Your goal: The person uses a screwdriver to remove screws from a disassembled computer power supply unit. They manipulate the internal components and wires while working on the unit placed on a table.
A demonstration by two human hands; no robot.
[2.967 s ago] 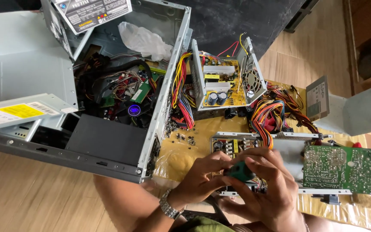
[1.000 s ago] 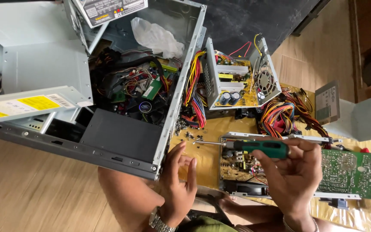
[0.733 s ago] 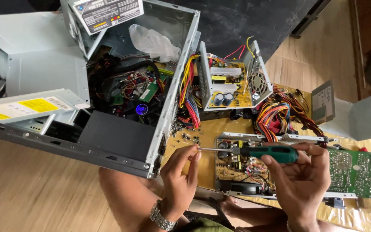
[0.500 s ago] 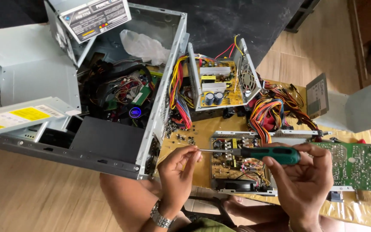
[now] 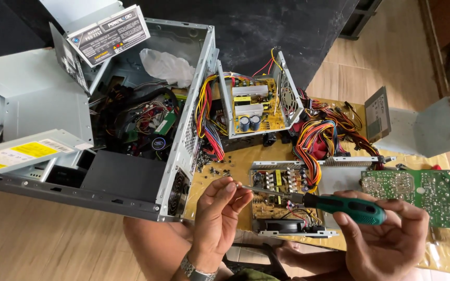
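Note:
My right hand (image 5: 386, 239) grips a green-handled screwdriver (image 5: 347, 206), held level with its metal shaft pointing left. My left hand (image 5: 220, 213) pinches the tip of that shaft (image 5: 259, 189) between thumb and fingers; a watch sits on that wrist. Both hands hover above an opened power supply (image 5: 287, 200) with a yellowish circuit board and a black fan at its near edge. A green circuit board (image 5: 410, 190) lies just right of it, behind my right hand.
An open grey computer case (image 5: 105, 130) full of cables lies at left. A second opened power supply (image 5: 256, 104) stands behind, with a bundle of coloured wires (image 5: 321, 138). Small screws (image 5: 212, 169) are scattered on the brown cardboard (image 5: 235, 161). A loose metal cover (image 5: 417, 127) sits at right.
Three seconds ago both hands worked low on the power supply. The screwdriver was then lifted and held level, and my left hand rose from an open palm to pinch its tip.

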